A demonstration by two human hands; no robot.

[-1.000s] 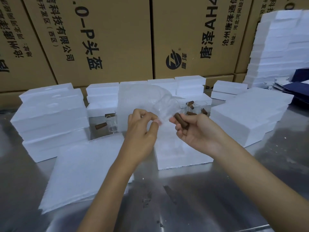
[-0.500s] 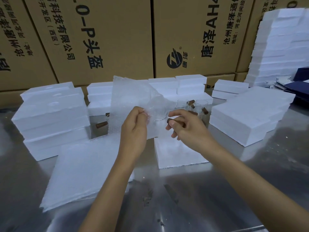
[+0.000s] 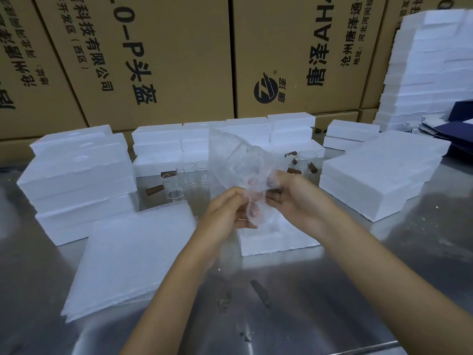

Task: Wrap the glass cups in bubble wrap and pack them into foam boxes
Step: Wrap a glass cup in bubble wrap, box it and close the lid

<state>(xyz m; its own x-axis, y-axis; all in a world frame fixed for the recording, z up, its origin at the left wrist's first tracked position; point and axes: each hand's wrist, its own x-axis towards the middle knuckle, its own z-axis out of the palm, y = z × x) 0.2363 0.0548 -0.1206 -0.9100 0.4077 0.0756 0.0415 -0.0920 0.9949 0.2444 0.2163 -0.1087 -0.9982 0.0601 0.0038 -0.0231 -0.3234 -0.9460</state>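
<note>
My left hand and my right hand meet at the table's middle, both gripping a clear sheet of bubble wrap folded around a glass cup that is mostly hidden inside it. The sheet's loose end stands up above the hands. Under the hands lies an open foam box. More glass cups with brown wooden handles stand behind, one group on the left and one on the right. A stack of bubble wrap sheets lies to the left of my arms.
Stacks of white foam boxes stand at the left, back and right, with a tall stack at far right. Large cardboard cartons wall the back. The metal table extends toward me. Dark blue boxes sit at the right edge.
The hands have come closer together and the bubble wrap has folded over the cup. The brown handle seen in my right hand is now covered by the wrap.
</note>
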